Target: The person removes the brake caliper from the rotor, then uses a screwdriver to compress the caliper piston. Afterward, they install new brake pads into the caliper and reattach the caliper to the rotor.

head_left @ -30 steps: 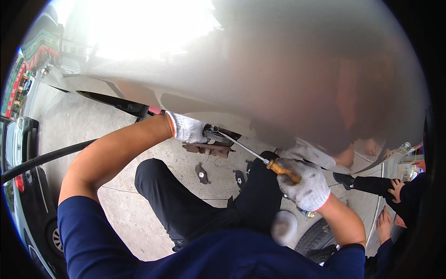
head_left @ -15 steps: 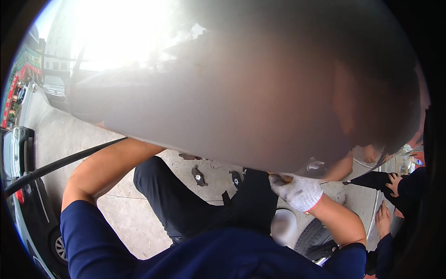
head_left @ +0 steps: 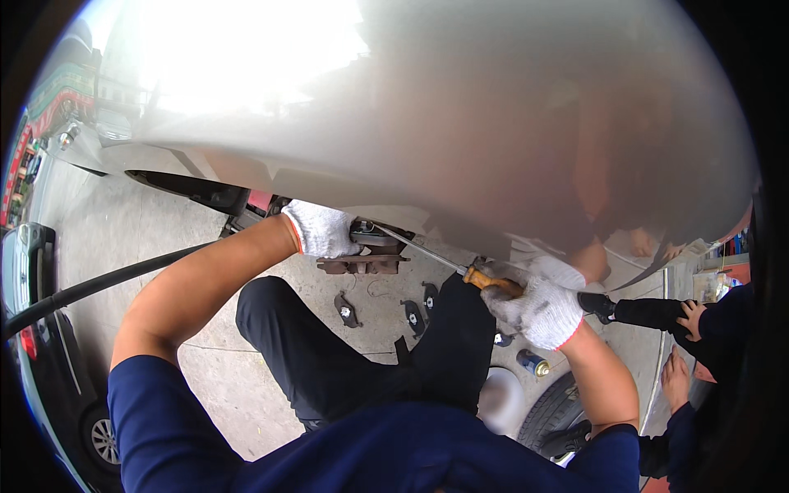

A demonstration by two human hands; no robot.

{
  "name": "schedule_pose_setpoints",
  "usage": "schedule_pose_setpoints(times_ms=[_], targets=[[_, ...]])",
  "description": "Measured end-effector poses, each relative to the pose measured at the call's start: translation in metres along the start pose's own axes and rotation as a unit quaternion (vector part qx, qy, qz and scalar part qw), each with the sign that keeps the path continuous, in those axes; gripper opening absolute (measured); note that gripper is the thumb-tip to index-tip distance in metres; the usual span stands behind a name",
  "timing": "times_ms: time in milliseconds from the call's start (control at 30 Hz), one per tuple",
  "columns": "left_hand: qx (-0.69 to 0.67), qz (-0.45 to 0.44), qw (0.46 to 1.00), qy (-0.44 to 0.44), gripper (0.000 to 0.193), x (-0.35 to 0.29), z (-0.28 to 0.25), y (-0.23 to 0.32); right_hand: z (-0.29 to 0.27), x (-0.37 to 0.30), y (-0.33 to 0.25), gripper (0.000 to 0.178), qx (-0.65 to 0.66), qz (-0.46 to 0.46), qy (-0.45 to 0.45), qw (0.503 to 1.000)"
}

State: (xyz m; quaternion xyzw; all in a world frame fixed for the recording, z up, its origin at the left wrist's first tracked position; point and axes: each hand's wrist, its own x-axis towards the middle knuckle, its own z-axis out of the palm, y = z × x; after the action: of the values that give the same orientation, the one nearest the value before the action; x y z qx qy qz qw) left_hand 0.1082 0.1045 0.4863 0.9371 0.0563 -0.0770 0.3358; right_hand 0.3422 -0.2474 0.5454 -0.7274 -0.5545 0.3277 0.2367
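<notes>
My right hand (head_left: 538,304), in a white knitted glove with grey-stained fingers, is closed round the orange handle of a screwdriver (head_left: 427,253). The screwdriver's metal shaft slants up and left to a brake caliper (head_left: 370,238) below the edge of a silver car panel (head_left: 345,164). My left hand (head_left: 323,230), also in a white glove, is closed at the caliper's left side; the panel edge and the caliper hide part of its fingers. Beneath the caliper shows a rusty brown brake part (head_left: 362,264).
Several brake pads (head_left: 347,311) lie on the concrete between my knees. A spray can (head_left: 533,362), a pale round object (head_left: 501,398) and a tyre (head_left: 555,415) are at the right. Another person's hands (head_left: 677,382) rest beyond. A black hose (head_left: 123,279) crosses at left, near a dark car (head_left: 57,353).
The panel edge sits higher in the view, uncovering my left hand, the caliper and the screwdriver's shaft. My right hand has shifted slightly up and still holds the screwdriver.
</notes>
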Motion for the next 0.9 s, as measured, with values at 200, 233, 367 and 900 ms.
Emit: schedule_pose_setpoints(times_ms=[200,233,367,900], targets=[[-0.009,0.000,1.000,0.006,0.056,0.000,0.001,-0.001,-0.001,0.002,-0.007,0.031,0.075,-0.033,0.014,0.997],[-0.011,0.001,1.000,0.005,0.056,0.001,0.000,-0.002,-0.001,0.003,-0.006,0.031,0.069,-0.039,0.017,0.997],[-0.027,-0.001,1.000,0.004,0.056,-0.002,0.003,-0.001,-0.004,0.011,-0.007,0.031,0.169,0.050,-0.021,0.984],[-0.196,-0.040,0.980,0.021,0.056,-0.005,0.007,-0.012,-0.004,0.006,0.010,0.027,0.260,0.055,-0.036,0.963]])
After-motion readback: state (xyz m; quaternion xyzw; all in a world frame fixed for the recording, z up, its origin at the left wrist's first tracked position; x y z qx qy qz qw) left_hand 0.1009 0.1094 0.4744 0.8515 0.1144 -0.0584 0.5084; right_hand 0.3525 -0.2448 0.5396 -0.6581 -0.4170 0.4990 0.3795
